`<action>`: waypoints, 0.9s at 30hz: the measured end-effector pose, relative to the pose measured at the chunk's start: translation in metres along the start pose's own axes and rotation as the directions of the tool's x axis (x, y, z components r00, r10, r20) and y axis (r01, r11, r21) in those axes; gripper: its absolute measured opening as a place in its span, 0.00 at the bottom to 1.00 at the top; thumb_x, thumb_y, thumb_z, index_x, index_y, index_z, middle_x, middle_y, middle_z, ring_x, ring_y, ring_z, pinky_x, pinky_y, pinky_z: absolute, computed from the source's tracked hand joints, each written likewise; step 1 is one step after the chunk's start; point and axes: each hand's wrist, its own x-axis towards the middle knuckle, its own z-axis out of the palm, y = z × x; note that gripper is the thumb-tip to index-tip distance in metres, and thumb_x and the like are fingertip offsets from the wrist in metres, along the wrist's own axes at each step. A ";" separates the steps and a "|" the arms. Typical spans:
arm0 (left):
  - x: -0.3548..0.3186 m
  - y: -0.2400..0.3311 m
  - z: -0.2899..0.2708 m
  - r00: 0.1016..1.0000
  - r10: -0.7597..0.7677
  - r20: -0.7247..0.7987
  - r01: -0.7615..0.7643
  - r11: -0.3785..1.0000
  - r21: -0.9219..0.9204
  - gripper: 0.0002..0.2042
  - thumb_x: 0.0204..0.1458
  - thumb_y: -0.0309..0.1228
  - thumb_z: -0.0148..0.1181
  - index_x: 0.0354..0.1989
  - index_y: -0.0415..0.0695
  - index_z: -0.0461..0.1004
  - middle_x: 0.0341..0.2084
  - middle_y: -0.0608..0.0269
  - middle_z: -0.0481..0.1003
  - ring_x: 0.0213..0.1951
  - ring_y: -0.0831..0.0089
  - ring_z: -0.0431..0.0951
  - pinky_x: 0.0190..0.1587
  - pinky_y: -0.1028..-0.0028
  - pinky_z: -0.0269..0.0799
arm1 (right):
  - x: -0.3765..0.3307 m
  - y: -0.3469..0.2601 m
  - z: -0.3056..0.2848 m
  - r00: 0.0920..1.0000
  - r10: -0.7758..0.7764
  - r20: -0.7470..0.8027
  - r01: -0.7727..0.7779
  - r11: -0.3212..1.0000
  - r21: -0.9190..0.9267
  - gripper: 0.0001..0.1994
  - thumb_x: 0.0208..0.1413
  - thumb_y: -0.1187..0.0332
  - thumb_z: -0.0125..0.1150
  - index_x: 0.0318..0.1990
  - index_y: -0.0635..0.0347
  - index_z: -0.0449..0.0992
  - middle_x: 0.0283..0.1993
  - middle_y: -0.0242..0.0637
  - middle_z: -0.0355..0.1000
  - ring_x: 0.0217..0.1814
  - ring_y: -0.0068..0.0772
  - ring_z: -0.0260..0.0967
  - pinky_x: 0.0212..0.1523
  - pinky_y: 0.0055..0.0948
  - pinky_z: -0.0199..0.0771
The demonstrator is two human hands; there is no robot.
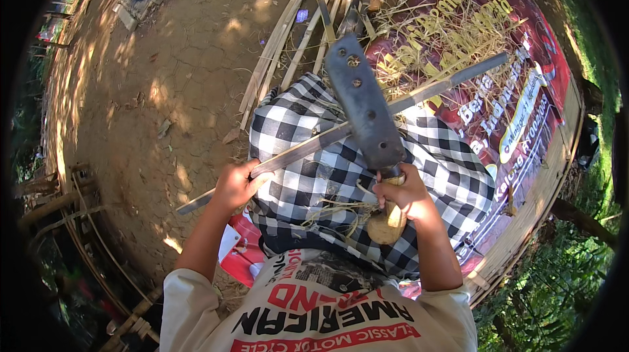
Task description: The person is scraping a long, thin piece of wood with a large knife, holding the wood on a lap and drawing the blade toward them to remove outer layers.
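Note:
My left hand (237, 185) is closed round a long, dark bamboo strip (304, 149), which slants across my lap from lower left to upper right. In my right hand (407, 193) is a broad cleaver (362, 96), gripped by its wooden handle (386, 226) with a rounded end. Its dark blade has several holes and points away from me. The blade lies over the strip's middle and hides that part; whether the edge touches the strip I cannot tell. Beneath both is the black-and-white checked cloth (288, 119) over my legs. Thin shavings (337, 214) lie on it near my right hand.
Several split bamboo strips (278, 41) lie on the bare earth ahead. A heap of pale shavings (439, 44) covers part of a dark red printed banner (553, 67) at the right. Wooden poles (56, 204) stand at the left, and a bamboo edge (524, 237) borders the banner.

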 end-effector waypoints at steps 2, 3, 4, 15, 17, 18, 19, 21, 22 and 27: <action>-0.001 0.002 0.002 1.000 -0.016 0.006 0.016 0.999 0.038 0.14 0.50 0.41 0.67 0.36 0.42 0.78 0.14 0.52 0.71 0.15 0.65 0.71 0.22 0.69 0.66 | 0.006 -0.004 -0.015 0.995 -0.061 -0.075 0.066 0.996 0.065 0.09 0.44 0.83 0.61 0.33 0.65 0.69 0.20 0.36 0.67 0.18 0.29 0.68 0.21 0.30 0.71; 0.003 0.009 -0.003 0.999 -0.035 0.026 0.032 0.995 0.090 0.14 0.50 0.41 0.67 0.36 0.42 0.78 0.13 0.52 0.71 0.15 0.65 0.71 0.21 0.69 0.65 | 0.010 -0.004 -0.019 0.989 -0.094 -0.117 0.103 0.992 0.075 0.09 0.44 0.83 0.60 0.32 0.64 0.69 0.20 0.36 0.67 0.18 0.29 0.68 0.20 0.30 0.71; 0.005 0.013 -0.005 0.997 -0.055 0.045 0.049 0.989 0.143 0.14 0.50 0.41 0.67 0.36 0.42 0.78 0.13 0.52 0.71 0.14 0.65 0.70 0.21 0.68 0.65 | 0.011 -0.002 -0.015 0.987 -0.077 -0.143 0.094 0.988 0.119 0.08 0.45 0.84 0.59 0.32 0.64 0.69 0.20 0.36 0.67 0.17 0.29 0.67 0.20 0.31 0.71; 0.003 0.006 -0.004 0.999 -0.042 0.034 0.039 0.995 0.096 0.12 0.50 0.39 0.67 0.34 0.43 0.79 0.14 0.52 0.71 0.15 0.62 0.69 0.21 0.68 0.65 | 0.005 0.012 -0.002 0.985 -0.084 -0.152 0.098 0.991 0.086 0.08 0.45 0.84 0.59 0.32 0.65 0.68 0.21 0.37 0.67 0.19 0.30 0.68 0.21 0.30 0.70; 0.005 0.009 -0.006 0.998 -0.045 0.049 0.040 0.994 0.103 0.12 0.50 0.38 0.67 0.34 0.43 0.78 0.15 0.52 0.71 0.15 0.63 0.69 0.22 0.68 0.65 | 0.005 0.015 -0.004 0.982 -0.067 -0.175 0.086 0.991 0.107 0.08 0.44 0.84 0.59 0.32 0.66 0.68 0.21 0.37 0.67 0.19 0.30 0.68 0.21 0.30 0.70; 0.006 0.007 -0.007 0.998 -0.026 0.050 0.021 0.994 0.106 0.11 0.50 0.37 0.67 0.34 0.43 0.78 0.15 0.52 0.72 0.15 0.64 0.70 0.22 0.69 0.66 | 0.006 0.019 -0.005 0.984 -0.062 -0.167 0.082 0.990 0.118 0.08 0.44 0.84 0.59 0.32 0.66 0.68 0.21 0.37 0.67 0.19 0.30 0.68 0.21 0.30 0.70; 0.006 0.008 -0.007 0.998 -0.050 0.050 0.044 0.993 0.112 0.11 0.50 0.37 0.67 0.34 0.43 0.78 0.15 0.52 0.72 0.15 0.64 0.70 0.22 0.69 0.66 | 0.006 0.020 -0.006 0.986 -0.057 -0.158 0.078 0.988 0.129 0.08 0.44 0.84 0.59 0.32 0.66 0.68 0.21 0.37 0.67 0.19 0.30 0.68 0.21 0.30 0.70; 0.007 0.012 -0.006 0.994 -0.097 0.049 0.090 0.988 0.125 0.11 0.50 0.37 0.67 0.34 0.43 0.79 0.15 0.52 0.72 0.16 0.63 0.70 0.22 0.69 0.66 | 0.002 0.014 -0.013 0.990 -0.064 -0.128 0.079 0.989 0.122 0.08 0.44 0.84 0.60 0.32 0.65 0.69 0.21 0.36 0.67 0.19 0.29 0.68 0.20 0.30 0.70; 0.005 0.008 -0.006 0.997 -0.064 0.048 0.058 0.992 0.109 0.11 0.50 0.37 0.67 0.34 0.43 0.78 0.15 0.53 0.72 0.15 0.64 0.70 0.22 0.70 0.66 | 0.000 0.008 -0.017 0.991 -0.072 -0.112 0.084 0.991 0.106 0.08 0.44 0.84 0.60 0.32 0.65 0.69 0.21 0.36 0.67 0.18 0.29 0.68 0.20 0.29 0.70; 0.004 0.008 -0.005 0.997 -0.061 0.046 0.057 0.995 0.085 0.11 0.50 0.37 0.67 0.34 0.43 0.79 0.15 0.53 0.72 0.15 0.65 0.69 0.22 0.70 0.65 | 0.005 -0.004 -0.032 0.991 -0.097 -0.088 0.105 0.991 0.085 0.09 0.44 0.83 0.60 0.32 0.65 0.68 0.20 0.36 0.67 0.17 0.29 0.67 0.20 0.29 0.71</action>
